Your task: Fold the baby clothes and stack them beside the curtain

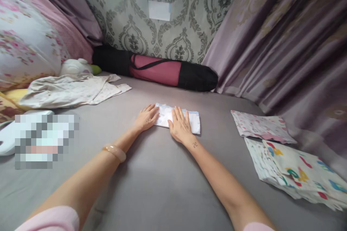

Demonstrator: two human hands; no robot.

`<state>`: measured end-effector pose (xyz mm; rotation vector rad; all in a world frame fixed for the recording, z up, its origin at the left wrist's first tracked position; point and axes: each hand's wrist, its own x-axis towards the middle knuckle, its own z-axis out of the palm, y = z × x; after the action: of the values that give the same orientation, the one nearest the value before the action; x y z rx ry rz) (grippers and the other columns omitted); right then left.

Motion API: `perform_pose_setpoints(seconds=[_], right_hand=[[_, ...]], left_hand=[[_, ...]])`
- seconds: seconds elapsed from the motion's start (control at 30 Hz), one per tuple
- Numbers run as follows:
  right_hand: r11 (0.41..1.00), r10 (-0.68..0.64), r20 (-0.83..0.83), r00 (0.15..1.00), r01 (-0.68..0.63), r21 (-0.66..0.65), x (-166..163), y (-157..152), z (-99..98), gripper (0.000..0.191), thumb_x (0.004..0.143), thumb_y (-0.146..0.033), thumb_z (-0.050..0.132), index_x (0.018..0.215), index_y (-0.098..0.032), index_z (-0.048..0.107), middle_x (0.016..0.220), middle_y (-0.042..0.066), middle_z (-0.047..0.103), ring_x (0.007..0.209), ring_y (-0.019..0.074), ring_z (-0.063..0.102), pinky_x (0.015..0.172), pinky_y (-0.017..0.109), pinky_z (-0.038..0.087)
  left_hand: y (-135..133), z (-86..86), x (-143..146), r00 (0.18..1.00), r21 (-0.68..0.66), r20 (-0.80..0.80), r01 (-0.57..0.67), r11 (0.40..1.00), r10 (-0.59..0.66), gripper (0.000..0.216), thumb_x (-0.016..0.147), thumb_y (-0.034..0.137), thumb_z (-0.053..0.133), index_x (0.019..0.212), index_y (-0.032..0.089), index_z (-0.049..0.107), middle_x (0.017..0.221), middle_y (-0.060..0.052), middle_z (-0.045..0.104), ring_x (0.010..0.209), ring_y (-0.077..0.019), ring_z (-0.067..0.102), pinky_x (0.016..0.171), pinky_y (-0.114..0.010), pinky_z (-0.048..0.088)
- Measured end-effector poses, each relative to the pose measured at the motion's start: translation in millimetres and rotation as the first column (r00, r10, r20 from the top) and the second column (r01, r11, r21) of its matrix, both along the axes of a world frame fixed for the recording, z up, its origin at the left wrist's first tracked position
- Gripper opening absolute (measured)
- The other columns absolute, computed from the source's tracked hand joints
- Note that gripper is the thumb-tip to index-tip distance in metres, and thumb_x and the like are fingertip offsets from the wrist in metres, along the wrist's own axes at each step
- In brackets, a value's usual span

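Observation:
A folded white cloth [195,122] with pale blue edging lies flat on the grey sheet [159,173] in front of me. My right hand [179,125] rests palm down on its middle, fingers stretched out. At the cloth's left end is my left hand [146,118], flat with fingers extended and the fingertips on or against its edge. Neither hand grips anything. Parts of the cloth are hidden beneath the hands, so I cannot tell whether it is a garment.
Folded pink-patterned cloth [261,126] and a colourful printed stack [300,173] lie at right. At left are a spread pale garment [67,92], a plush toy [76,67] and a white object [11,140] beside a blurred patch. A black-and-pink long bag [157,70] lies along the wall.

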<state>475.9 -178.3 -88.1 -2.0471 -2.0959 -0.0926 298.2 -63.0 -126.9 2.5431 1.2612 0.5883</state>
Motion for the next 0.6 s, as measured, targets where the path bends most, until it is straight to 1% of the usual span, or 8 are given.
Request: perform_pose_setpoints(seconds=[0.13, 0.23, 0.33, 0.47, 0.53, 0.6], right_hand=[[0.989, -0.132, -0.003, 0.991, 0.132, -0.062, 35, -13, -1.8, 0.063, 0.102, -0.038, 0.024, 0.153, -0.002, 0.029, 0.163, 0.016, 0.020, 0.152, 0.0267, 0.012, 0.122, 0.050, 0.001], [0.980, -0.148, -0.033, 0.988, 0.142, -0.140, 50, -18, -6.4, 0.062, 0.102, -0.038, 0.023, 0.154, -0.003, 0.029, 0.162, 0.014, 0.023, 0.151, 0.0260, 0.016, 0.122, 0.048, 0.008], [0.980, -0.141, -0.064, 0.988, 0.131, -0.147, 54, -19, -11.4, 0.062, 0.102, -0.038, 0.023, 0.154, -0.004, 0.029, 0.162, 0.013, 0.026, 0.151, 0.0254, 0.019, 0.122, 0.046, 0.012], [0.982, -0.148, -0.082, 0.986, 0.137, -0.128, 52, -19, -14.7, 0.062, 0.102, -0.038, 0.024, 0.154, -0.004, 0.030, 0.162, 0.013, 0.026, 0.151, 0.0262, 0.019, 0.122, 0.047, 0.011], [0.983, -0.149, -0.094, 0.984, 0.137, -0.124, 52, -19, -15.0, 0.062, 0.102, -0.038, 0.024, 0.154, -0.004, 0.030, 0.162, 0.014, 0.026, 0.151, 0.0261, 0.019, 0.122, 0.047, 0.010], [0.984, -0.144, -0.111, 0.983, 0.131, -0.122, 53, -20, -14.4, 0.062, 0.102, -0.039, 0.025, 0.154, -0.004, 0.030, 0.162, 0.014, 0.026, 0.150, 0.0260, 0.019, 0.122, 0.047, 0.010]], left_hand=[[-2, 2.7, 1, 0.996, -0.003, -0.083, -0.010, 1.000, 0.009, 0.051, 0.098, 0.041, 0.033, 0.141, 0.020, 0.051, 0.153, -0.011, 0.044, 0.143, -0.0307, 0.037, 0.118, -0.048, 0.029], [-4, 7.0, 3, 0.995, -0.015, -0.097, -0.015, 1.000, 0.014, 0.051, 0.097, 0.039, 0.033, 0.140, 0.020, 0.052, 0.152, -0.012, 0.045, 0.143, -0.0309, 0.037, 0.117, -0.049, 0.029], [-5, 8.6, 2, 0.994, -0.023, -0.106, -0.025, 0.999, 0.022, 0.051, 0.097, 0.039, 0.033, 0.140, 0.020, 0.053, 0.152, -0.012, 0.046, 0.143, -0.0305, 0.037, 0.117, -0.049, 0.030], [-2, 7.2, 1, 0.996, -0.025, -0.090, -0.016, 1.000, 0.014, 0.053, 0.096, 0.041, 0.033, 0.139, 0.018, 0.055, 0.149, -0.013, 0.049, 0.141, -0.0303, 0.040, 0.116, -0.047, 0.032], [3, 7.5, 1, 0.998, -0.028, -0.057, -0.015, 1.000, 0.013, 0.050, 0.095, 0.043, 0.035, 0.133, 0.020, 0.059, 0.145, -0.012, 0.054, 0.136, -0.0289, 0.046, 0.113, -0.044, 0.036], [10, 10.2, 3, 0.999, -0.045, -0.041, -0.019, 0.999, 0.017, 0.045, 0.094, 0.043, 0.038, 0.125, 0.023, 0.064, 0.134, -0.010, 0.063, 0.125, -0.0271, 0.056, 0.107, -0.040, 0.043]])
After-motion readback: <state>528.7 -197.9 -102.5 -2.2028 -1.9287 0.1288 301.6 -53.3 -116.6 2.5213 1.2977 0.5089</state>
